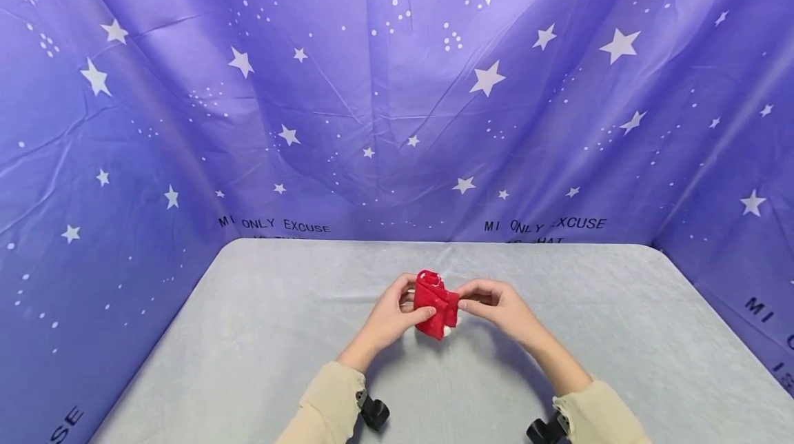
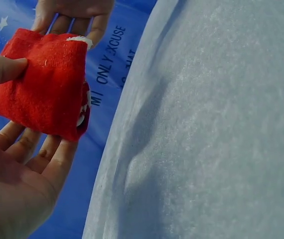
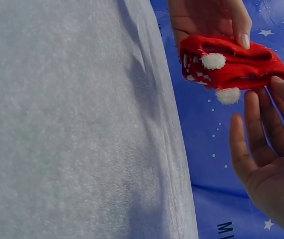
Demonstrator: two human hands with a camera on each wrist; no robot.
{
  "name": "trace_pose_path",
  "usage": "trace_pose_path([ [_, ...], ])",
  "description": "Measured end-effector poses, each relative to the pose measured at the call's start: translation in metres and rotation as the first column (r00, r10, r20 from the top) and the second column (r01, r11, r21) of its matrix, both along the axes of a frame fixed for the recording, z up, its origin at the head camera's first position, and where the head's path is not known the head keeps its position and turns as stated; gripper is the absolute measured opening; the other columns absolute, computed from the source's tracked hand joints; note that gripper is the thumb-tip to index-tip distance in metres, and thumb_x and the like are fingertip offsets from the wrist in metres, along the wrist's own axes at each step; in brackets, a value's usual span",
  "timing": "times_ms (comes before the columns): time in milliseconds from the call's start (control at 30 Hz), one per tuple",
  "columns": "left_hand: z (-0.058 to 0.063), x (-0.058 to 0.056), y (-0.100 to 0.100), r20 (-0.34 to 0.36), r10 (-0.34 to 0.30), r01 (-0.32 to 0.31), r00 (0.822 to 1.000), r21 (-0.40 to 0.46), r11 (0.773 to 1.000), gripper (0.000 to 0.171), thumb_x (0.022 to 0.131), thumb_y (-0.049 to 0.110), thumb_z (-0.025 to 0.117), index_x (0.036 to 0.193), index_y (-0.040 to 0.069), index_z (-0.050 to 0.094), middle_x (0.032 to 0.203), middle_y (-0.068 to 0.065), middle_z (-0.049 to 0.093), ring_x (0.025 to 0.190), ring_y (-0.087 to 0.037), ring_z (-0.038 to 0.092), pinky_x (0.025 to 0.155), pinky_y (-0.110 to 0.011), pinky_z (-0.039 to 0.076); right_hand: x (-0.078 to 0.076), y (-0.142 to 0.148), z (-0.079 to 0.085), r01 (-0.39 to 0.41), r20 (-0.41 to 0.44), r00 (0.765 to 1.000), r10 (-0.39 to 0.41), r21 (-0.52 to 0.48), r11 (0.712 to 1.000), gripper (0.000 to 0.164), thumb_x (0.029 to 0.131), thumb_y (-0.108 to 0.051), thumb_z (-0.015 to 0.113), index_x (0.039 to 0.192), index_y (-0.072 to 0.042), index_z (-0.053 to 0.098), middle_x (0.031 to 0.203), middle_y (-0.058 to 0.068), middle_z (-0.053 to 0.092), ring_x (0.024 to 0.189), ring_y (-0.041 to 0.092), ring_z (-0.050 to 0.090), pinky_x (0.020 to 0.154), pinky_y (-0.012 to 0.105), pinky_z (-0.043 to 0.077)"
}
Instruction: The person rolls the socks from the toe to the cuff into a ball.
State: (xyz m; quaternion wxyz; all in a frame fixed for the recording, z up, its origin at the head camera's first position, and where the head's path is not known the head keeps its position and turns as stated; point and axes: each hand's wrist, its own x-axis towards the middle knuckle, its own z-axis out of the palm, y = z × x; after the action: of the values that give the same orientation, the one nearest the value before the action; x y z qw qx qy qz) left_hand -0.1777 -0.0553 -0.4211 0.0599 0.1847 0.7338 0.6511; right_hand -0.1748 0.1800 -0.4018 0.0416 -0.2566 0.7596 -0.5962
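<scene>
A folded red knit piece (image 1: 434, 309) with white pompoms is held up over the middle of the table. My left hand (image 1: 389, 313) grips its left side, thumb across the front and the other fingers behind. With thumb and forefinger, my right hand (image 1: 499, 306) pinches the right edge. In the left wrist view the red knit (image 2: 47, 84) shows a plain, fuzzy face and a white trim at one corner. Two white pompoms (image 3: 213, 61) and a white-patterned fold appear in the right wrist view, where my right hand (image 3: 276, 154) has its lower fingers spread.
A grey cloth-covered table (image 1: 248, 347) spreads under both hands. Behind it and at the sides hangs a purple-blue curtain (image 1: 372, 85) with white stars and black lettering. Black wrist cameras (image 1: 375, 412) sit at the cuffs of the beige sleeves (image 1: 329, 402).
</scene>
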Motion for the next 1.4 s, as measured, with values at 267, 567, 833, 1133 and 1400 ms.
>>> trace_pose_path([
  [267, 0.002, 0.002, 0.003, -0.020, 0.023, -0.022, 1.000, 0.005, 1.000, 0.047, 0.086, 0.009, 0.074, 0.128, 0.002, 0.054, 0.122, -0.020, 0.066, 0.099, -0.016, 0.067, 0.087, -0.025, 0.057, 0.003, -0.001, 0.000, 0.039, -0.066, 0.997, -0.040, -0.028, 0.999, 0.017, 0.094, -0.001, 0.062, 0.105, 0.011, 0.067, 0.095, -0.017, 0.071, 0.087, 0.001, 0.069, 0.079, 0.025, 0.058],
  [567, 0.001, 0.005, 0.005, -0.035, 0.103, -0.103, 0.994, -0.018, 0.994, 0.045, 0.084, 0.013, 0.076, 0.125, 0.007, 0.058, 0.115, -0.016, 0.068, 0.095, -0.014, 0.068, 0.081, -0.021, 0.057, 0.007, -0.005, -0.001, 0.051, -0.124, 0.991, -0.056, -0.044, 0.998, 0.012, 0.092, 0.000, 0.064, 0.101, 0.007, 0.069, 0.093, -0.014, 0.071, 0.084, 0.004, 0.068, 0.072, 0.025, 0.057],
  [833, 0.002, 0.007, 0.011, -0.118, 0.211, -0.224, 0.970, -0.106, 0.969, 0.043, 0.083, 0.016, 0.076, 0.122, 0.008, 0.059, 0.108, -0.011, 0.070, 0.097, -0.017, 0.065, 0.077, -0.020, 0.057, 0.013, -0.014, 0.001, 0.116, -0.215, 0.970, -0.116, -0.014, 0.993, 0.009, 0.091, 0.000, 0.067, 0.097, -0.002, 0.073, 0.092, 0.006, 0.074, 0.084, 0.001, 0.066, 0.072, 0.021, 0.055],
  [1133, 0.013, 0.017, 0.020, -0.230, 0.351, -0.407, 0.907, -0.278, 0.870, 0.044, 0.079, 0.025, 0.077, 0.117, 0.011, 0.059, 0.103, -0.005, 0.071, 0.087, -0.016, 0.067, 0.071, -0.024, 0.054, 0.016, -0.026, 0.001, 0.314, -0.305, 0.907, -0.290, 0.031, 0.949, 0.008, 0.087, -0.002, 0.072, 0.092, -0.008, 0.074, 0.087, 0.006, 0.075, 0.078, -0.002, 0.065, 0.073, 0.020, 0.055],
  [1400, 0.021, 0.019, 0.020, -0.222, 0.377, -0.433, 0.899, -0.337, 0.836, 0.044, 0.080, 0.028, 0.076, 0.116, 0.013, 0.057, 0.105, -0.008, 0.071, 0.083, -0.016, 0.067, 0.071, -0.030, 0.054, 0.016, -0.028, -0.001, 0.329, -0.358, 0.879, -0.315, -0.024, 0.944, 0.016, 0.086, 0.003, 0.071, 0.098, -0.008, 0.074, 0.087, 0.007, 0.074, 0.075, 0.000, 0.063, 0.070, 0.019, 0.055],
])
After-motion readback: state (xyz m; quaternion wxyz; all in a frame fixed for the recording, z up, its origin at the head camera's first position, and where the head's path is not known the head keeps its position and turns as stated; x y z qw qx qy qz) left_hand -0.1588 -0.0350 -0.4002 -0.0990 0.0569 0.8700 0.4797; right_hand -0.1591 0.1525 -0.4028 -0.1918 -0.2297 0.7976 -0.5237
